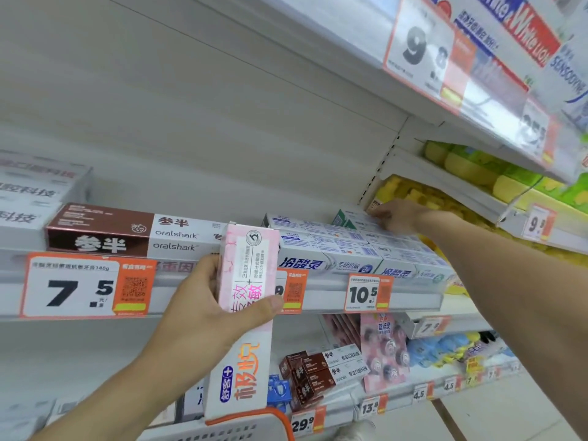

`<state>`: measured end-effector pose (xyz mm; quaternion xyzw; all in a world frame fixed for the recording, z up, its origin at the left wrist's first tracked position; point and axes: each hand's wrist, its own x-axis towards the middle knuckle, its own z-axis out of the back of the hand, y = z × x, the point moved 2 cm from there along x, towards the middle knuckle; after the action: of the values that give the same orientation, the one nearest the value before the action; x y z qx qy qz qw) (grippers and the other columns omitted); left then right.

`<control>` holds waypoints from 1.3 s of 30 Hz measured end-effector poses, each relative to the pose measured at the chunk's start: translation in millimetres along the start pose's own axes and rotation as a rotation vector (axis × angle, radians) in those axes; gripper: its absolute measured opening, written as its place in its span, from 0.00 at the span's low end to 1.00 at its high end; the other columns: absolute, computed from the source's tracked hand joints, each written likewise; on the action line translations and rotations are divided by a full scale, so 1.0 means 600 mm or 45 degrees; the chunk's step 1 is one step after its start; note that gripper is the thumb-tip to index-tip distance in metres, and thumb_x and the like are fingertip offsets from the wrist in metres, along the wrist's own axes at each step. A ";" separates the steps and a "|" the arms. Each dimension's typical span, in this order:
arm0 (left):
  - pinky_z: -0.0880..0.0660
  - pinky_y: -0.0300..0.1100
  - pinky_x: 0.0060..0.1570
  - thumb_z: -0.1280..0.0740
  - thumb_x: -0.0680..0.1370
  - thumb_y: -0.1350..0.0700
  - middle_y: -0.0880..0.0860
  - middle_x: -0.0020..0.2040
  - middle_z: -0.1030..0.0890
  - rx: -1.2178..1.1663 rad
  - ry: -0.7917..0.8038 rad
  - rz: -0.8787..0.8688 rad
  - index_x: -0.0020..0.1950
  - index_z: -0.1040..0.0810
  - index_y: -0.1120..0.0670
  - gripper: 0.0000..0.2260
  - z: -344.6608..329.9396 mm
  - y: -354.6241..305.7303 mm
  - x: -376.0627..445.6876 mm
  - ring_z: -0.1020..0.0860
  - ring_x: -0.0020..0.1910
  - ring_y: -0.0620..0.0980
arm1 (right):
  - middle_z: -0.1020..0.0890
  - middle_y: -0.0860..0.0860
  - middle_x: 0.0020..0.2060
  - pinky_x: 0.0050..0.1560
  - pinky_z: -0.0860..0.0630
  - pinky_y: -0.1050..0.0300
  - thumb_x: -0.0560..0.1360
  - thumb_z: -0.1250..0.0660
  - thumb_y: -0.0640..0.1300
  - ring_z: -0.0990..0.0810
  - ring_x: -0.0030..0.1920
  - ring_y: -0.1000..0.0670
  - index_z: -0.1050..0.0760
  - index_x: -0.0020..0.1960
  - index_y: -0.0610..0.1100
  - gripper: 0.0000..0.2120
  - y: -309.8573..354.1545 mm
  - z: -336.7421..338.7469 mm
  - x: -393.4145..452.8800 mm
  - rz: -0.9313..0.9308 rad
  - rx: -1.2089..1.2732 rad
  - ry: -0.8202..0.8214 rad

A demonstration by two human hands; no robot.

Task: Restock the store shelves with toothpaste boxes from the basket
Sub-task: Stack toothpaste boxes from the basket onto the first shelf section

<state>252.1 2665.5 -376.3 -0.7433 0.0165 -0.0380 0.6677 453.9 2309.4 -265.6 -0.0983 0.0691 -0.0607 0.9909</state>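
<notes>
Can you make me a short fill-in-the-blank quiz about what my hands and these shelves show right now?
1. The left hand holds a ____ and white toothpaste box upright.
2. The right hand reaches onto the stack of blue-and-white boxes above the price tag reading ____.
3. The brown-and-white boxes sit above the tag reading ____.

Missing words: pink; 10.5; 7.5

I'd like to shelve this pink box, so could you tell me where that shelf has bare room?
Free: the space above the brown boxes, left of the blue-white stack. Crowded: the right end, where the right hand rests on that stack. The left hand holds the pink box in front.
</notes>
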 end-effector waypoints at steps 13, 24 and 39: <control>0.22 0.37 0.51 0.23 0.71 0.50 0.39 0.52 0.16 -0.014 0.007 0.040 0.63 0.29 0.45 0.24 0.005 0.012 -0.022 0.18 0.50 0.36 | 0.19 0.47 0.57 0.60 0.22 0.49 0.79 0.33 0.45 0.19 0.58 0.44 0.23 0.62 0.48 0.11 0.095 0.033 -0.103 0.281 0.578 -0.555; 0.18 0.53 0.47 0.19 0.68 0.50 0.54 0.50 0.14 0.335 0.434 0.119 0.61 0.26 0.48 0.26 0.141 -0.069 -0.083 0.15 0.47 0.56 | 0.16 0.44 0.52 0.49 0.23 0.59 0.74 0.28 0.50 0.18 0.48 0.51 0.20 0.62 0.46 0.18 0.384 0.048 -0.371 1.083 0.990 0.319; 0.19 0.44 0.48 0.19 0.64 0.52 0.49 0.47 0.14 0.272 -0.756 -0.425 0.60 0.26 0.49 0.28 0.514 -0.169 -0.206 0.17 0.43 0.47 | 0.13 0.48 0.48 0.50 0.18 0.51 0.64 0.22 0.46 0.15 0.51 0.44 0.18 0.54 0.46 0.19 0.677 0.119 -0.427 1.211 1.282 0.050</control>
<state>150.3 2991.6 -312.5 -0.6402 -0.3040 0.0694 0.7020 256.2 2752.2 -246.8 0.4156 0.0862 0.3538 0.8335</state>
